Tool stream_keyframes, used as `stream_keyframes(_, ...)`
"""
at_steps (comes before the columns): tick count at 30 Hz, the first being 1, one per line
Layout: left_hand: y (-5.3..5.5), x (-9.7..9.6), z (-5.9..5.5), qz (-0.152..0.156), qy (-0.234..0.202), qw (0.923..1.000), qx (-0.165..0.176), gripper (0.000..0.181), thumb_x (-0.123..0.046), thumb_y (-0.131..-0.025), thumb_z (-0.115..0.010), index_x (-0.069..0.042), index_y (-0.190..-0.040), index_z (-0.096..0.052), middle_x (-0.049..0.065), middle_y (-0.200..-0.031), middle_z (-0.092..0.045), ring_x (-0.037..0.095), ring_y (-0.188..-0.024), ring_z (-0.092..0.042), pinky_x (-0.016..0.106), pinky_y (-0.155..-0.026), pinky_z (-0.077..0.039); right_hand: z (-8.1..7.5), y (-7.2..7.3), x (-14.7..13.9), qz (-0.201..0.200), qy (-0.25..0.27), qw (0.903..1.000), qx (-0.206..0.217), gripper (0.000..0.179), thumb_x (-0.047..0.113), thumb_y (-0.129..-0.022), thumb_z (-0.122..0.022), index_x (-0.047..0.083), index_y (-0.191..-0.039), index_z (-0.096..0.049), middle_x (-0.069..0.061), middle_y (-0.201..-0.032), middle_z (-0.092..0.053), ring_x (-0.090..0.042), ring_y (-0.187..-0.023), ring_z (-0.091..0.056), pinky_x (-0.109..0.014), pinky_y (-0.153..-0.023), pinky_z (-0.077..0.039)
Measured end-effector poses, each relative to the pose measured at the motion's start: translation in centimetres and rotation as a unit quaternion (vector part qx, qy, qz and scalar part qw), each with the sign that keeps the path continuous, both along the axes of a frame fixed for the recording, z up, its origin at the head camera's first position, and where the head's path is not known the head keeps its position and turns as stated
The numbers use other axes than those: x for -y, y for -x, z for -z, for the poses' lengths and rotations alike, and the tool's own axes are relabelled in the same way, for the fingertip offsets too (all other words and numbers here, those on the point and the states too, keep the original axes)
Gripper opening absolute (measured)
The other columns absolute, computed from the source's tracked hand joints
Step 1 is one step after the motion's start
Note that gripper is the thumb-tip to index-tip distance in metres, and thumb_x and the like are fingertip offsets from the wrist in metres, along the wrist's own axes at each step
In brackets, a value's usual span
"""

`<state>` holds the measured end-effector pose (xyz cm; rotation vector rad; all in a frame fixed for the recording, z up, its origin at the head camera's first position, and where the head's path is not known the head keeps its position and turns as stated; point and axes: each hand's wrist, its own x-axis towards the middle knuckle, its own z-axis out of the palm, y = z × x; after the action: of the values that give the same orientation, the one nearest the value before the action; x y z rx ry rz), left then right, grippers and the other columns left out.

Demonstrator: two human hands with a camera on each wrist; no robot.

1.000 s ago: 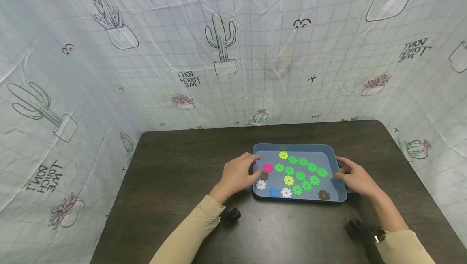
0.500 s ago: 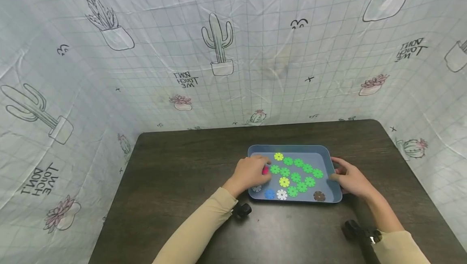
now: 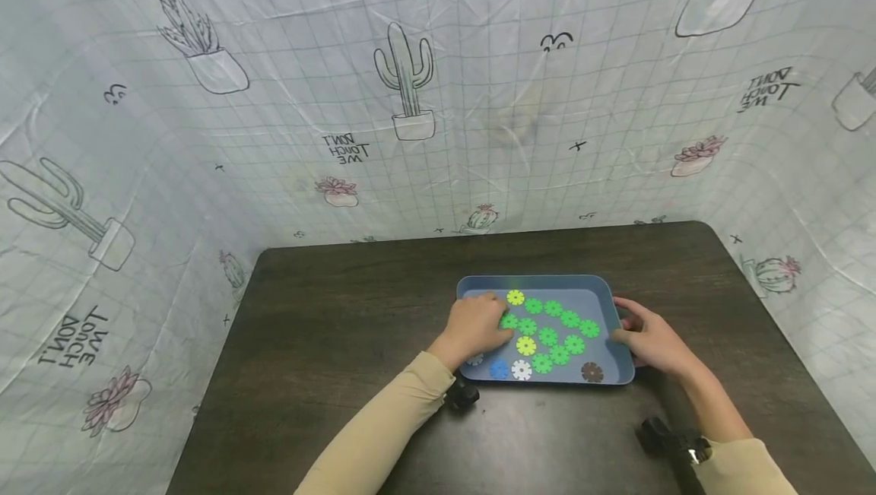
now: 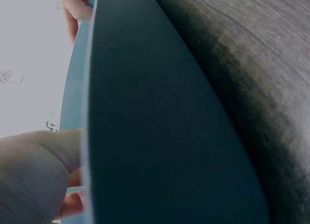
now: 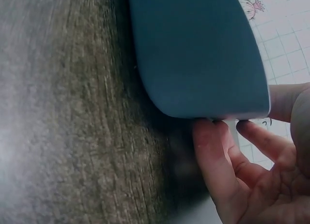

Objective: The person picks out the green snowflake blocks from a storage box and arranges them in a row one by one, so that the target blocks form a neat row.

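A blue-grey shallow tray holds flat notched plastic discs. My right hand grips its right end, thumb over the rim and fingers against the outer wall, as the right wrist view shows. My left hand reaches over the left end, fingers bent down and thumb apart from them. A green disc lies at the gap between its fingertips and thumb. In the left wrist view the tray's side wall hides most of the left fingers. The pink disc is hidden beneath the left hand.
Several other green discs, two yellow discs, a blue disc, a white disc and a brown disc lie in the tray. The dark wooden table ends at a patterned cloth behind.
The tray has slid slightly left and nearer, the right hand moving with it. My left hand has moved right over the tray, covering the pink disc and the left brown one.
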<state>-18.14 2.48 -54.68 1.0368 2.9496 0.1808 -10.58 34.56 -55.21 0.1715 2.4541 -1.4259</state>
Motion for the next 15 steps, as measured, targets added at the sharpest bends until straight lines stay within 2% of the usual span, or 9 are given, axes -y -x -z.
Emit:
stream_keyframes(3,-0.19,0.01,0.05,-0.004,0.001,1.0000,0.001,0.030,-0.052,-0.091,-0.076,-0.023,-0.086,-0.071,-0.006,-0.081,-0.059,0.008,-0.059,-0.049,0.030,-0.049,-0.041,-0.09,-0.10,0.19,-0.002,0.013,0.9999,0.002,0.075,0.010,-0.099,-0.063,-0.006,-0.160,-0.023,-0.023,-0.111,-0.054,-0.027,-0.088,-0.064,-0.043,-0.063,-0.060)
stream_keyframes(7,-0.48,-0.08,0.15,-0.009,0.009,0.9999,0.007,0.032,-0.053,-0.090,-0.078,-0.022,-0.096,-0.076,-0.005,-0.087,-0.064,0.008,-0.060,-0.052,0.030,-0.050,-0.043,-0.23,-0.31,0.24,-0.005,0.010,0.9999,0.001,0.075,0.010,-0.099,-0.064,-0.006,-0.159,-0.024,-0.023,-0.112,-0.054,-0.027,-0.089,-0.063,-0.044,-0.064,-0.060)
stream_keyframes(10,-0.52,-0.16,0.20,-0.013,0.012,0.9997,0.014,0.033,-0.053,-0.090,-0.078,-0.021,-0.098,-0.076,-0.005,-0.088,-0.065,0.008,-0.061,-0.052,0.029,-0.049,-0.042,-0.20,-0.38,0.28,-0.006,0.006,1.0000,0.000,0.075,0.009,-0.098,-0.064,-0.006,-0.159,-0.024,-0.024,-0.113,-0.053,-0.029,-0.090,-0.062,-0.044,-0.065,-0.060)
stream_keyframes(15,-0.40,-0.15,0.16,-0.028,-0.024,0.9985,0.041,0.030,-0.048,-0.088,-0.082,-0.020,-0.097,-0.075,-0.010,-0.085,-0.065,0.006,-0.063,-0.052,0.029,-0.051,-0.042,-0.12,-0.37,0.26,-0.004,0.012,0.9999,0.001,0.075,0.009,-0.098,-0.064,-0.006,-0.160,-0.024,-0.024,-0.113,-0.053,-0.029,-0.090,-0.062,-0.045,-0.065,-0.060)
